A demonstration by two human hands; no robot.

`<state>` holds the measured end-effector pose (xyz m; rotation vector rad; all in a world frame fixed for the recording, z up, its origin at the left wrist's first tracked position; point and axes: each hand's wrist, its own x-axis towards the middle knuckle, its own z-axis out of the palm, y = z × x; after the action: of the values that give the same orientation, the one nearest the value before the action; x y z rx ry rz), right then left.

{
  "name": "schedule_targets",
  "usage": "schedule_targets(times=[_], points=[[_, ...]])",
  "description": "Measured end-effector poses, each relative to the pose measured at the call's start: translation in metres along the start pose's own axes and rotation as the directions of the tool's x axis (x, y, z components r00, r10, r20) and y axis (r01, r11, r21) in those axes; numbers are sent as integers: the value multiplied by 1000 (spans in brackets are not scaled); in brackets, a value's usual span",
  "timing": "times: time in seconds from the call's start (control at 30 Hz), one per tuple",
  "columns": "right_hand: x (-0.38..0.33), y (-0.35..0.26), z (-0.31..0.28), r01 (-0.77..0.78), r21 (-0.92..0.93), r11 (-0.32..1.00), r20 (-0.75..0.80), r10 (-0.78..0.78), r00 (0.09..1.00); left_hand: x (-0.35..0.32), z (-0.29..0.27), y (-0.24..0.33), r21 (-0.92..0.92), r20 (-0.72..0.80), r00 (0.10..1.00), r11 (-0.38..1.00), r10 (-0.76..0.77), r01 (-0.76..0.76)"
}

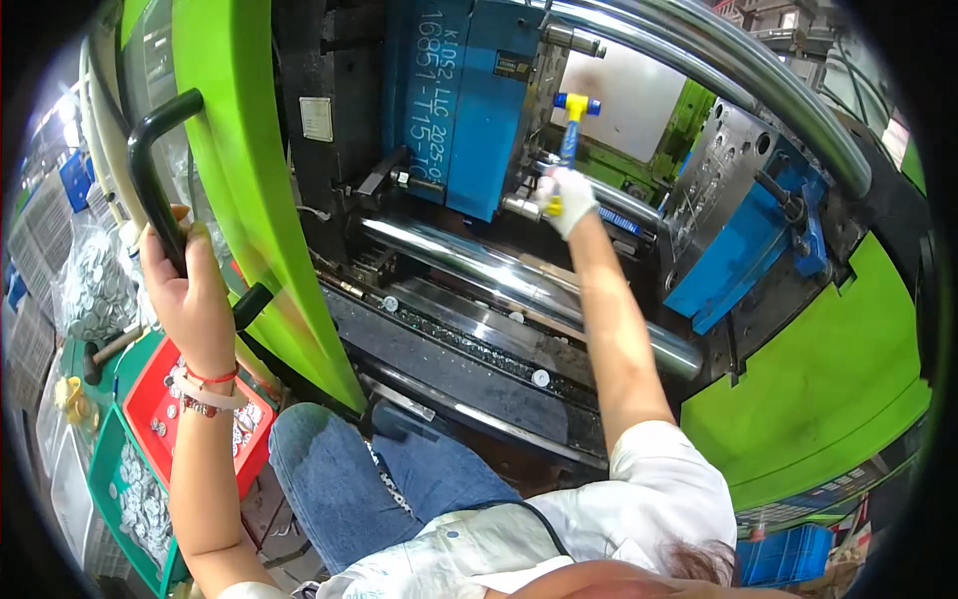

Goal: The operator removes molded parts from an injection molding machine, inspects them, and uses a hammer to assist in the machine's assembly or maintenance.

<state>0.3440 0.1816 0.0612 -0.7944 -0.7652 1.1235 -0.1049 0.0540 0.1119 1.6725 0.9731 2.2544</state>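
Observation:
My left hand [192,295], bare and with bracelets at the wrist, is wrapped round the black door handle [152,170] of a green machine door [239,150]. In a white glove, my right hand [569,200] grips a mallet [572,140] with a blue and yellow head and handle. Its head points up, inside the machine, between two mould halves. The left mould half [454,110] is blue with white handwriting. Across the gap, the right mould half [714,200] shows a bare metal face. The mallet's head looks apart from both.
Thick steel tie bars [479,262] run across the machine, below and above my right arm. Small white round parts [541,377] lie on the lower ledge. At left are a red bin [150,399] and a green bin [105,464] of small parts. A blue crate [788,554] stands lower right.

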Motion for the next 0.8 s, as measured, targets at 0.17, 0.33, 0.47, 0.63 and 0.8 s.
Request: schedule_targets(times=[0.17,0.33,0.47,0.63,0.8], points=[[4,-27,-11,357,-25,934,-327,-345,880,-1,5,3,-35,2,999,998,-49,49],[22,-13,29,350,-6,937,-448,-316,837,-1,13,-3,-47,-3,1000,999,-6,6],[-7,3,44,-3,-228,974,-70,-13,997,-1,3,-4,0,0,1000,1000,-30,30],[5,-27,17,321,-122,939,-175,-339,924,0,6,2,57,-20,1000,998,-7,8],[49,-42,12,372,83,925,-444,-299,844,0,10,3,2,3,1000,1000,-14,14]])
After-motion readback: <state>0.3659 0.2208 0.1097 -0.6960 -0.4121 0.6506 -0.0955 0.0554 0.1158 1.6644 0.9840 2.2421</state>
